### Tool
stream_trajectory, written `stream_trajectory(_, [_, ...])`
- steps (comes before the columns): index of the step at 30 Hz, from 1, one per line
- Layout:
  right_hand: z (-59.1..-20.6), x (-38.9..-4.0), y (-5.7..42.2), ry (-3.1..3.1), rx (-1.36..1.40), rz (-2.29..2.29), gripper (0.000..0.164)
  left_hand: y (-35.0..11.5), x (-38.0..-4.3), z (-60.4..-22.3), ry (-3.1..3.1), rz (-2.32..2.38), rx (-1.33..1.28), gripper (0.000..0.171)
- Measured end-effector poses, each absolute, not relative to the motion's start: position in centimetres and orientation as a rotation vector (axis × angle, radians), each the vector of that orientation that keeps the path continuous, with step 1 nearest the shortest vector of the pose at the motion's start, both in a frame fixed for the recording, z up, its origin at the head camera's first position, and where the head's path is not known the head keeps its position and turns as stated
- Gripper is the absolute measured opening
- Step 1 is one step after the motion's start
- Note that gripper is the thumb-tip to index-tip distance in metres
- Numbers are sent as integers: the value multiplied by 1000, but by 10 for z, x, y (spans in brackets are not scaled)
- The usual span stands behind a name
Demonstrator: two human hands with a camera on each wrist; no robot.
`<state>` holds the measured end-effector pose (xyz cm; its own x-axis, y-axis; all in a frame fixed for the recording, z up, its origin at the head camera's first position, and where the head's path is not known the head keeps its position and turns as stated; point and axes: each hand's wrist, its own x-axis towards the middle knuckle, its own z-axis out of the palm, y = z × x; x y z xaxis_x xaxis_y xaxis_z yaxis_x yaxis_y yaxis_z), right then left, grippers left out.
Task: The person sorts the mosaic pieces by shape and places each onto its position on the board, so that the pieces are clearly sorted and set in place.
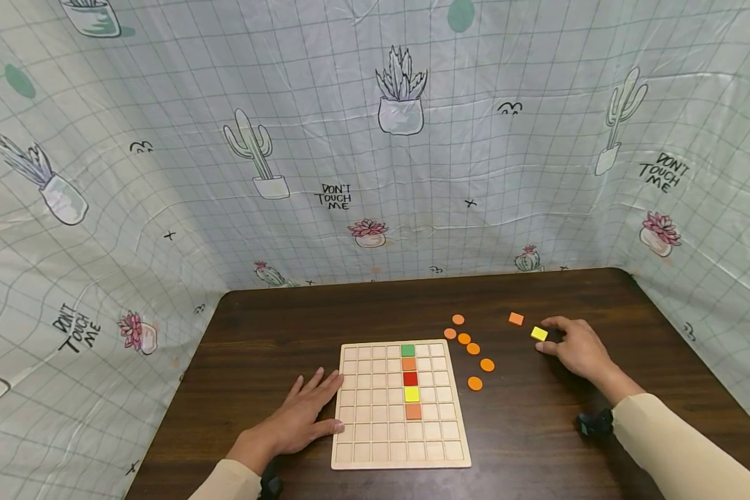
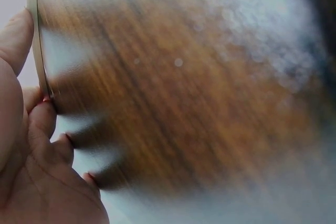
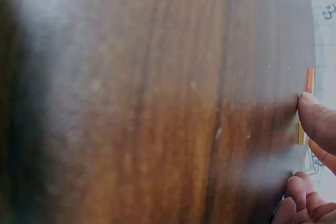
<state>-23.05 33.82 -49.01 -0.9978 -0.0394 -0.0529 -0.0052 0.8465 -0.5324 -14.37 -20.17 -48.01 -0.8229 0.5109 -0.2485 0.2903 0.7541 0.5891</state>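
A pale wooden grid board [image 1: 362, 444] lies on the table, with a column of coloured square tiles: green [image 1: 408, 351], orange [image 1: 409, 364], red [image 1: 410, 378], yellow [image 1: 412, 394] and a lower orange one [image 1: 414, 412]. My left hand [image 1: 300, 413] rests spread beside the board, its fingertips and thumb touching the left edge. At the right, my right hand [image 1: 578, 347] has thumb and forefinger parted on either side of a loose yellow tile [image 1: 539, 334]. The right wrist view shows that yellow tile [image 3: 300, 133] on the table between thumb and forefinger, with a gap by the thumb.
Several orange discs [image 1: 473, 348] lie scattered right of the board. A loose orange tile [image 1: 516, 319] lies just beyond the yellow one. The dark wooden table [image 1: 275, 319] ends at a printed curtain [image 1: 312, 229] along its back and sides.
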Motion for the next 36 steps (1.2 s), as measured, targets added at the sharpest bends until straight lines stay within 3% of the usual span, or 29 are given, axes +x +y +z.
stream_trajectory(9, [-489, -233, 338, 2921, 28, -881, 52, -202, -142, -481, 2557, 772, 610, 85])
stream_trajectory(17, [-488, -235, 335, 2967, -21, -861, 34, -204, -142, -483, 2562, 770, 611, 85])
stream_trajectory(36, [-490, -224, 341, 3100, 17, -936, 26, -203, -142, -482, 2560, 776, 634, 85])
